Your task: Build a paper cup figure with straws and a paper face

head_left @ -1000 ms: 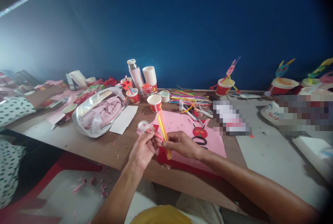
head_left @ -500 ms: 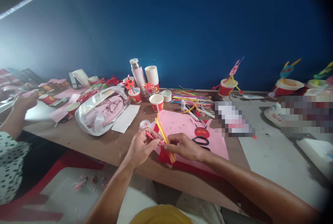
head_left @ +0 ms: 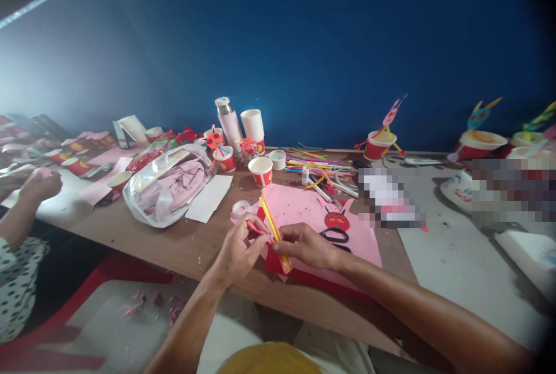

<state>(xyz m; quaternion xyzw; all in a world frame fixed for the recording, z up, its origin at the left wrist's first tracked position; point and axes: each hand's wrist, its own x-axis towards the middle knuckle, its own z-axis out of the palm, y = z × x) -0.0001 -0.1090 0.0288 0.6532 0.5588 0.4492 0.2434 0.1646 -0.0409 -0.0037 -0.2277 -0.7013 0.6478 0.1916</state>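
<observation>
My left hand (head_left: 240,251) pinches a thin pink straw (head_left: 252,226) between thumb and fingers. Yellow and orange straws (head_left: 270,216) lie together in my right hand (head_left: 306,245), whose thumb and fingertips press on them. The fingertips of both hands meet where the pink straw crosses the others. Beneath them is pink paper (head_left: 295,200) over a red sheet. A red paper face (head_left: 337,221) with pointed ears rests on the pink paper, beside black-handled scissors (head_left: 337,235). A roll of tape (head_left: 240,207) sits just beyond my left hand.
A paper cup (head_left: 260,172), loose straws (head_left: 321,161), a flask (head_left: 229,122) and stacked cups (head_left: 252,128) stand farther back. A plastic bag (head_left: 165,189) lies left; a pixelated object (head_left: 388,197) lies right. At far left another person's hand (head_left: 41,186) is over the table.
The pink straw has turned slightly in my left fingers, while my right hand stays nearly still. At far left the other person's hands have shifted.
</observation>
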